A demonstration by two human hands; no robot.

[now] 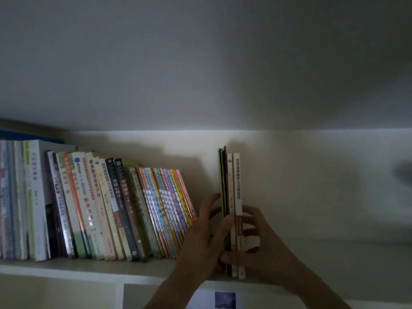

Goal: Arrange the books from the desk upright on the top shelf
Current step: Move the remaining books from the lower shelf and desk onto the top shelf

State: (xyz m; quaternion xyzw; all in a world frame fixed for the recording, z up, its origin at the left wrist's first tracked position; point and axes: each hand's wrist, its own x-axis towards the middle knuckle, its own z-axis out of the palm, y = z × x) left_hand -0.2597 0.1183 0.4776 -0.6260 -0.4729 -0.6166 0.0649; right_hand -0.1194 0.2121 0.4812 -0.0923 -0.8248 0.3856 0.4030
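A small stack of thin books [231, 186] stands upright on the top shelf [89, 267], apart from the rest. My left hand [205, 233] presses against the stack's left side, fingers on the yellow-green cover. On the stack's right side my right hand [260, 239] holds the white spine, thumb curled under toward the left. A long row of books [116, 208] fills the shelf's left part; its right half leans left, with thin colourful spines at its right end. A gap lies between that row and the held stack.
The white wall [312, 186] backs the shelf, and the ceiling [200, 63] hangs close above. Bare shelf runs to the right of the stack. Below the shelf a white divider [120, 295] and a picture card [225, 299] show. The light is dim.
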